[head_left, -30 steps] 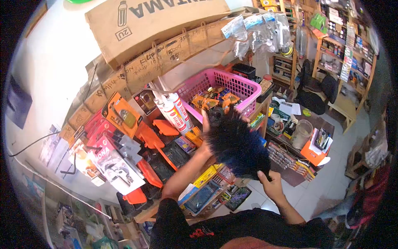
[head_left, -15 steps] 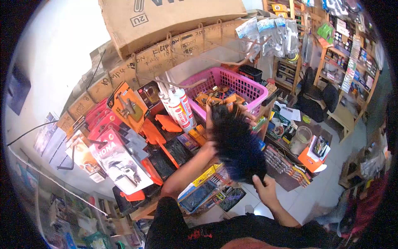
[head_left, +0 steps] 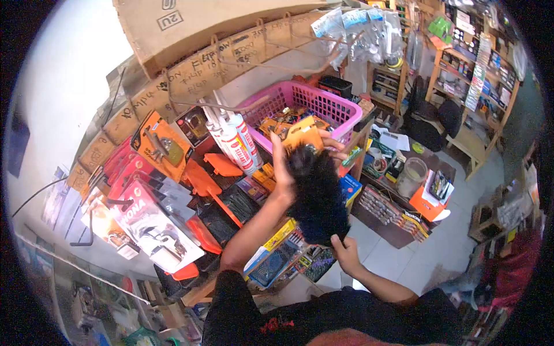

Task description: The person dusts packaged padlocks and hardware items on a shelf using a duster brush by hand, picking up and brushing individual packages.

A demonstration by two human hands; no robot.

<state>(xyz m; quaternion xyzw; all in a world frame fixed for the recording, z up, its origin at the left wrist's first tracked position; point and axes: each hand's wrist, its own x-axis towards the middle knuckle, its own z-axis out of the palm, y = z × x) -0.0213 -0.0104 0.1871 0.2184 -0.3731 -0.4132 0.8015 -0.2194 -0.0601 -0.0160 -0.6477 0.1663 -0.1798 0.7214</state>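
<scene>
My left hand (head_left: 281,173) is closed round an orange-yellow carded package (head_left: 302,134), thumb on one edge and fingers on the other. A black, fluffy duster (head_left: 317,196) covers the package's lower part and much of that hand's palm. At the duster's lower end, my right hand (head_left: 347,255) grips it with the thumb showing; its other fingers are partly hidden. Just beyond the package stands a pink plastic basket (head_left: 271,106) with orange and yellow packets inside.
White sealant tubes (head_left: 238,144) stand left of the basket. Red-and-white blister packs (head_left: 158,228) and orange-handled tools (head_left: 202,181) hang or lie at left. A cardboard box (head_left: 231,17) sits above. At right are a cluttered low table (head_left: 398,199), a wooden stool (head_left: 470,147) and shelves.
The view has shifted, so the scene sits further left. More of the orange-yellow package shows above the duster. Both hands keep their holds.
</scene>
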